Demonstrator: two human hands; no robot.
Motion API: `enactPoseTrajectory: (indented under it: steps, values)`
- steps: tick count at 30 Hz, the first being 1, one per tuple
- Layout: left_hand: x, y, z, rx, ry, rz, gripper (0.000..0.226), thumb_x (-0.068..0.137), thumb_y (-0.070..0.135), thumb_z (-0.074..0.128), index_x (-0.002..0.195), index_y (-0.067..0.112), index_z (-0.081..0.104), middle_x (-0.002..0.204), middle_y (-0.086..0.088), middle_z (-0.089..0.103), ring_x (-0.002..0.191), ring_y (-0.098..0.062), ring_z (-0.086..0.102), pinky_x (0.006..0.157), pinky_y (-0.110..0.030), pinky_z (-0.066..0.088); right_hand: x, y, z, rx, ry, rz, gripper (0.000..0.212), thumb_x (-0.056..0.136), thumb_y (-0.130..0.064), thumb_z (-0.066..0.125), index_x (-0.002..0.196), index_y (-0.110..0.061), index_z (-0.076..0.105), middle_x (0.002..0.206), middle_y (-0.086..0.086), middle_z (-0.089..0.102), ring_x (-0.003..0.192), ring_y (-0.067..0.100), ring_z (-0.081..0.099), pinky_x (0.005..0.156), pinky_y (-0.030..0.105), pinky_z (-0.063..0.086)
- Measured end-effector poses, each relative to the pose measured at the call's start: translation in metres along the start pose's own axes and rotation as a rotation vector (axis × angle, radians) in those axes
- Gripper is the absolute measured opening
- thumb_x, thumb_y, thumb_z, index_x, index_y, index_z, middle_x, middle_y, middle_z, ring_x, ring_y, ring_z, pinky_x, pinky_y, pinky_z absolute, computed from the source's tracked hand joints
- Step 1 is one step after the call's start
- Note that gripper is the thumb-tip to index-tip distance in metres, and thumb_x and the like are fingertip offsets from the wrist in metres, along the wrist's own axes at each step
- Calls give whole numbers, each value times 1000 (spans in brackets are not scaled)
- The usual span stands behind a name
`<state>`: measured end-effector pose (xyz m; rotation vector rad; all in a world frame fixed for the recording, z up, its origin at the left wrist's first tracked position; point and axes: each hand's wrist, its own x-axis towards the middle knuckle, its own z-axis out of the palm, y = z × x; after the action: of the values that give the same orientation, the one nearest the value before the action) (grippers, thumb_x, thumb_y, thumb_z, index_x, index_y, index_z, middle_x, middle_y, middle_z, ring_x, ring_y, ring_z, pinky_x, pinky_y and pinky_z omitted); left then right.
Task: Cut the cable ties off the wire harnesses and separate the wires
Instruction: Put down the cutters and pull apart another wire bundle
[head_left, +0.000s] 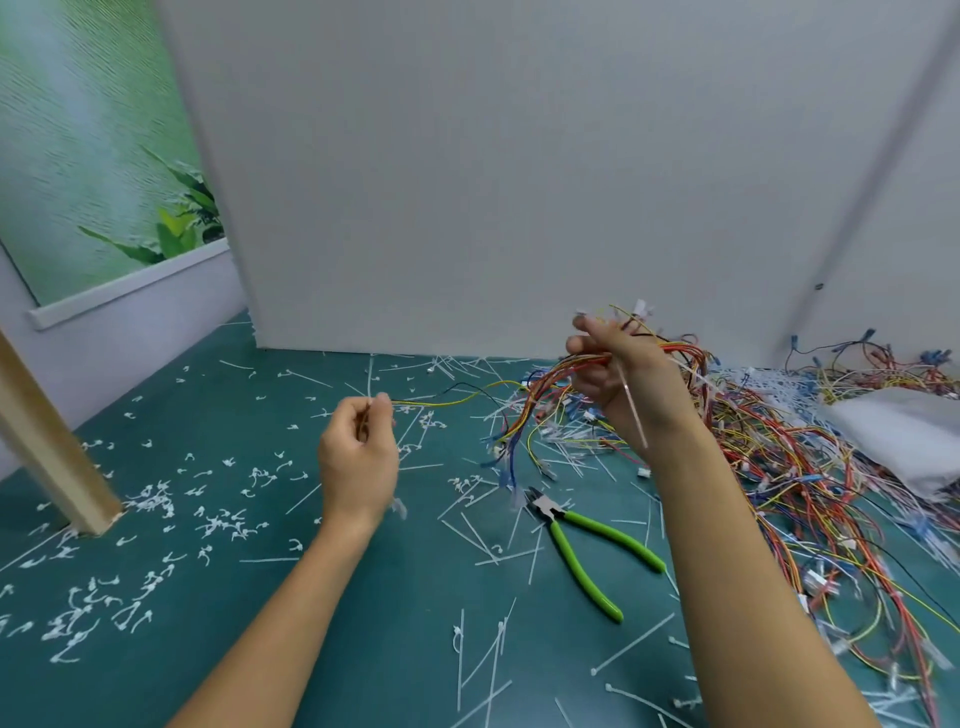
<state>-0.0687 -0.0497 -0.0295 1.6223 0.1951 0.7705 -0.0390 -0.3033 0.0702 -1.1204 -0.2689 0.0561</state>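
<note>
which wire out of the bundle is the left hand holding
The yellow wire, pinched by the left hand and stretched sideways to the bundle in the right hand; the rest hang bunched there.

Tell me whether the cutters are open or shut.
Open: the cutters lie untouched on the mat, green handles spread apart.

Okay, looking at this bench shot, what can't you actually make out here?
Head view only:
- End of the yellow wire: hidden by the curled fingers of the left hand.
- Whether any tie remains on the wire bundle: covered by the right hand and blurred.
- Extent of the wire pile: cut off by the right edge.
</note>
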Motion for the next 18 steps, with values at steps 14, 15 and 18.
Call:
enactPoseTrajectory:
  steps: [14,15,18]
  values:
    - [-23,16,8,344,-2,453,40,86,9,64,123,18,53,128,8,56,125,-15,45,105,-35,29,-1,2,7,201,-79,228,15,82,-20,68,92,-14,59,65,-6,42,55,10,11,47,21,16]
    - [-25,19,8,297,-66,519,37,86,6,58,121,18,57,127,9,60,126,-15,48,107,-37,33,-2,3,8,180,-83,240,16,82,-21,68,92,-14,59,64,-7,41,55,10,11,48,21,15]
    - [-39,28,12,71,-378,449,27,94,12,51,119,20,60,113,11,72,116,-16,63,101,-33,46,-1,7,12,122,-110,282,17,81,-23,70,91,-15,57,61,-8,37,55,10,10,47,22,13]
